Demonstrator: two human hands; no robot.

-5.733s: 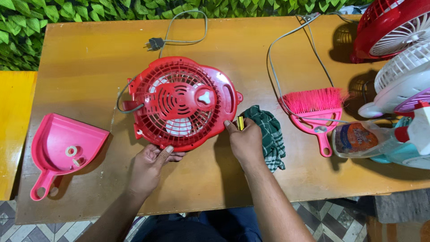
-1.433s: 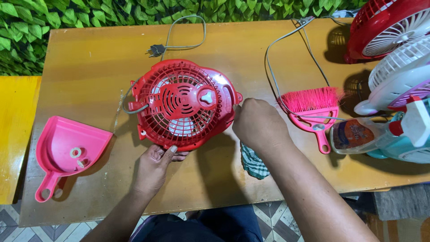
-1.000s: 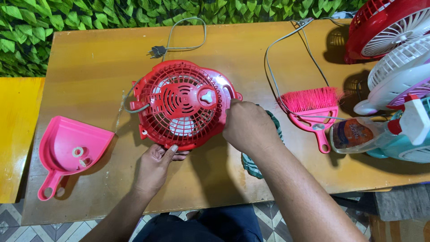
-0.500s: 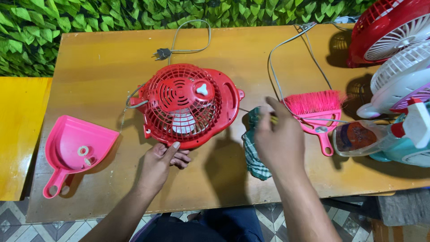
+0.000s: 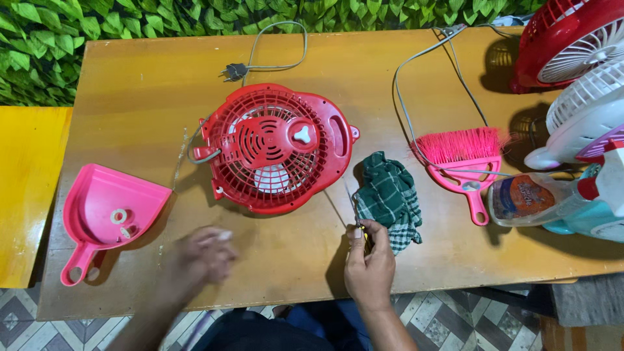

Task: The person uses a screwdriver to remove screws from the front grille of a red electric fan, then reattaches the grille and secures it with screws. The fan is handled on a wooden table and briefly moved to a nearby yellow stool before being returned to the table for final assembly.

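At frame centre lies the red fan (image 5: 276, 146), light, stiff plastic best taken by its rim, while our right hand (image 5: 369, 263) pinches what seems a screwdriver (image 5: 356, 211) beside the cloth (image 5: 389, 198), and our blurred left hand (image 5: 201, 257) looks empty.

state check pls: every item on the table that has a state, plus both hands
Red fan: lying flat, grille up, unplugged.
Plug: loose on table.
Green checked cloth: crumpled beside fan.
Pink dustpan: flat, small parts inside.
Pink brush: lying flat.
Spray bottle: on its side.
Left hand: blurred, holding nothing visible.
Right hand: gripping thin tool.
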